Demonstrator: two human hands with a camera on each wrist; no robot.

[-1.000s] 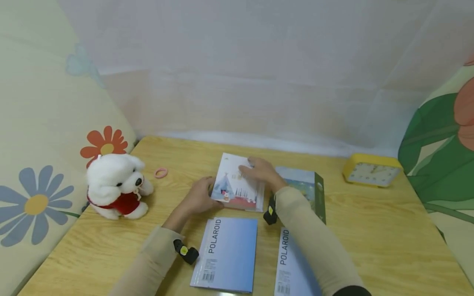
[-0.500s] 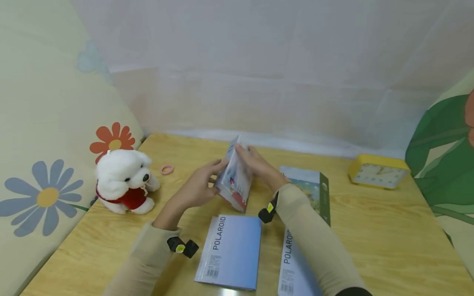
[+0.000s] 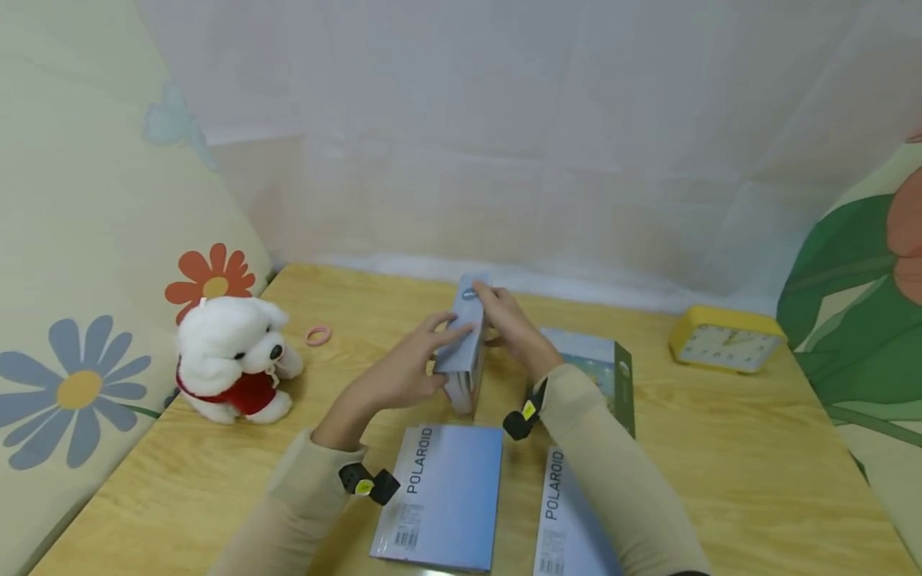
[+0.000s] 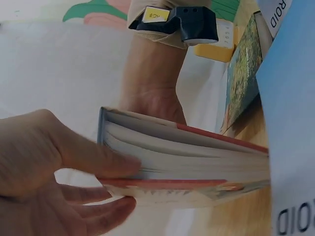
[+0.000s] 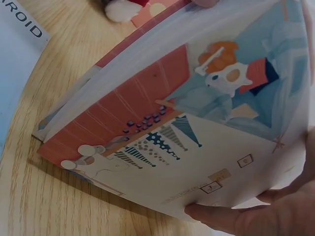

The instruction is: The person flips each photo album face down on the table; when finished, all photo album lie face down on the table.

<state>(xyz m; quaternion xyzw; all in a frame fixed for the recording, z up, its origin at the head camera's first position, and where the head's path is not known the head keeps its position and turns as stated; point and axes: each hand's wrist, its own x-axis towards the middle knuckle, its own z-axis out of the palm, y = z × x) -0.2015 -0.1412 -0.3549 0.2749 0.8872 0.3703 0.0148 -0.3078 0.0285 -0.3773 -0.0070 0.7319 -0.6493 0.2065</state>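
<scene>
Both hands hold a thick photo album (image 3: 458, 348) that stands on edge with its blue-grey spine turned up. My left hand (image 3: 405, 370) grips its near end; in the left wrist view the thumb presses on the page edges (image 4: 187, 164) and the other fingers lie against the cover. At the far end, my right hand (image 3: 513, 326) grips the top and the right cover. That cover (image 5: 152, 152), seen in the right wrist view, bears a tent, bunting and cartoon animals on white and red. The pages fan slightly apart at the near end.
Two blue POLAROID albums lie flat in front, one left (image 3: 457, 496) and one right (image 3: 569, 524), the latter partly under the right sleeve. Beyond it lies a green-edged album (image 3: 621, 388). A white plush dog (image 3: 230, 352), a pink ring (image 3: 318, 336) and a yellow clock (image 3: 727, 339) stand around.
The album was tilted with its illustrated cover facing up; the hands have turned it upright so the spine now faces up. The left hand has shifted onto the spine side.
</scene>
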